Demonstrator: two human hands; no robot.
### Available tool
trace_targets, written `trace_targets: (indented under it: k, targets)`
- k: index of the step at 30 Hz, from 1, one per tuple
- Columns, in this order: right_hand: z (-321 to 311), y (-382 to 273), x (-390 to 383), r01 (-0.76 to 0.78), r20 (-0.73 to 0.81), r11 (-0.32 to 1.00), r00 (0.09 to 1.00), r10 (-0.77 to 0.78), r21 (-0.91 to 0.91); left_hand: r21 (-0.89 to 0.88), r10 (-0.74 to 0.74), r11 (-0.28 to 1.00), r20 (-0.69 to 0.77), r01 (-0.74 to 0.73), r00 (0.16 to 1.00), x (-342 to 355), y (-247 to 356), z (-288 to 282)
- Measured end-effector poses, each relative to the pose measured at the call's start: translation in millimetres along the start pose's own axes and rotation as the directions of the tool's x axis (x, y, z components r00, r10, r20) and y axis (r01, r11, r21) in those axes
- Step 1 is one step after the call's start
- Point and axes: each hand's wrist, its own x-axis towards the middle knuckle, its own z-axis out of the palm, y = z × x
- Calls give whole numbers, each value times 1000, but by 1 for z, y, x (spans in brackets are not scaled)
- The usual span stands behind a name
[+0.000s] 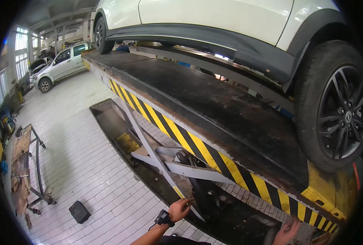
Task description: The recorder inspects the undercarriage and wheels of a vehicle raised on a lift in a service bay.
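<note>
My left hand [180, 210], with a black band and device on its wrist, is at the lower middle beside a grey scissor-arm strut. Its fingers are curled; whatever they may hold cannot be made out. My right hand [287, 230] is at the lower right, fingers extended, beside the yellow-and-black striped edge of the lift platform [202, 106]; contact is unclear. A white car [214, 20] stands on the platform, its near wheel [336, 114] at the right. Grey scissor arms [148, 145] rise from a recessed pit [114, 130] below.
A worn bench with metal frame [38, 163] stands left, a black block [79, 211] on the white tiled floor [67, 122]. A white pickup [65, 65] is parked behind. A person in blue [122, 49] is partly visible beyond the platform. Windows [21, 45] line the left wall.
</note>
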Motion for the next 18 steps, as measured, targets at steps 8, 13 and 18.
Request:
trace_targets:
  k: [8,13,18]
  targets:
    - [10,-3,5,-94,2,932,995,100,351,32,162,986,-53,-161,985,-7,-32,20]
    - [0,1,4,-85,-50,949,993,105,303,-92,-71,993,77,78,995,-15,-15,32]
    - [-21,22,-20,-162,-82,966,980,181,200,-149,17,989,158,7,987,-1,-29,62]
